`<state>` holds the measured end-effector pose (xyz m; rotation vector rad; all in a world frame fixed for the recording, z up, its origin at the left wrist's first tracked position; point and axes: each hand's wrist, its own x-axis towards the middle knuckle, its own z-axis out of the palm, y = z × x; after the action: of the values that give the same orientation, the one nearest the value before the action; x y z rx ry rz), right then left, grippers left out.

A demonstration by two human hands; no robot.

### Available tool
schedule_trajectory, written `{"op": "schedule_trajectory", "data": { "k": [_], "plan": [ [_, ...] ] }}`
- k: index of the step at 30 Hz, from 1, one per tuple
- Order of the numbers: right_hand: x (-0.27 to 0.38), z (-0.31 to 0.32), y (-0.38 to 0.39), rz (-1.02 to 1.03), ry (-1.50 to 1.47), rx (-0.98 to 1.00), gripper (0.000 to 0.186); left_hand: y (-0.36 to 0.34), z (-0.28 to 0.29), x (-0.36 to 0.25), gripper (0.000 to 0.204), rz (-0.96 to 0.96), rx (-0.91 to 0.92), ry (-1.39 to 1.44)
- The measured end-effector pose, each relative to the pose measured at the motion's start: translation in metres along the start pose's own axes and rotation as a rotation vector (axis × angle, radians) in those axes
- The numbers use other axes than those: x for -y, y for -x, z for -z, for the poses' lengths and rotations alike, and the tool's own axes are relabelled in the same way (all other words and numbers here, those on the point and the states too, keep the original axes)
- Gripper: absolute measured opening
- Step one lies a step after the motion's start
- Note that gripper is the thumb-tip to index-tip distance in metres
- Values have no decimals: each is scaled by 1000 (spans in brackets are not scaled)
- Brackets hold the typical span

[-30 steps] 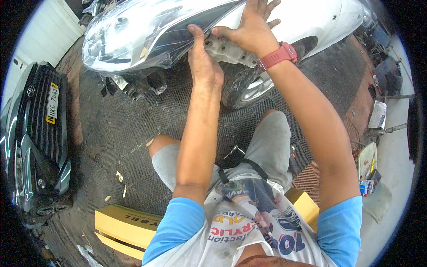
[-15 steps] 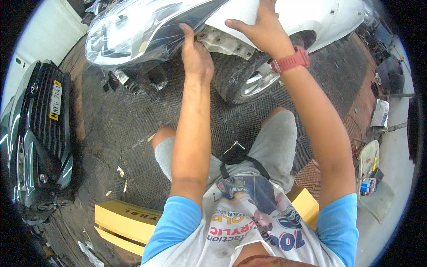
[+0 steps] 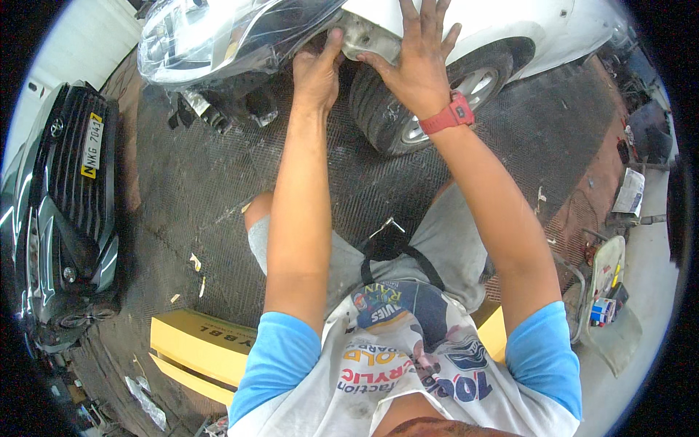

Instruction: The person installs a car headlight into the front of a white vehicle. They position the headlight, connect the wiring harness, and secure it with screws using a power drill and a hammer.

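Observation:
A white car stands before me, with a bare metal bracket point(image 3: 373, 40) showing at the front lower corner of its fender point(image 3: 495, 22). My left hand point(image 3: 317, 79) is closed at the bracket's left end, below the headlight point(image 3: 211, 44). Its thumb points up, and whatever its curled fingers grip is hidden. My right hand point(image 3: 417, 76) is open, its fingers spread up over the white fender and its thumb reaching toward the bracket's lower edge. Clear plastic film wraps the headlight. Just below my right hand is the front wheel point(image 3: 429, 109).
A dark car point(image 3: 80, 211) stands at the left. Yellow panels point(image 3: 204, 339) lie behind me, on the left and right. A chair point(image 3: 608, 291) holding small items is at the right by the wall. Black ribbed matting point(image 3: 218, 189) covers the floor, with scraps on it.
My right hand has shifted left and down along the fender toward the bracket. The left thumb has moved right onto the bracket's end, and the left fingers are curled more. The view has shifted slightly.

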<state>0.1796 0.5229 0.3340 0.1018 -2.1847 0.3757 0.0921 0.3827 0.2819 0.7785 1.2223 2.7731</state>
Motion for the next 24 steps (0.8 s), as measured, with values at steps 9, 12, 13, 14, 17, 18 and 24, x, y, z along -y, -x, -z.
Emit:
{"op": "schedule_trajectory", "data": {
  "k": [9, 12, 13, 14, 17, 18, 24],
  "plan": [
    [-16, -9, 24, 71, 59, 46, 114, -10, -3, 13, 49, 9, -112, 168],
    [-46, -36, 36, 113, 74, -57, 124, -7, -12, 12, 50, -44, -88, 149],
    [-51, -43, 35, 111, 80, -94, 119, -6, -13, 11, 51, -68, -71, 137],
    [-56, -49, 34, 109, 87, -132, 114, -6, -14, 10, 50, -65, -48, 116],
    [-55, -57, 32, 121, 80, -138, 114, -5, -10, 10, 51, -77, -2, 65],
    [-51, -58, 31, 103, 78, -140, 114, -4, -9, 10, 51, -76, -4, 48],
    [-36, -43, 28, 35, 52, -63, 114, -6, -16, 17, 47, -159, -96, 1]
  ]
}}
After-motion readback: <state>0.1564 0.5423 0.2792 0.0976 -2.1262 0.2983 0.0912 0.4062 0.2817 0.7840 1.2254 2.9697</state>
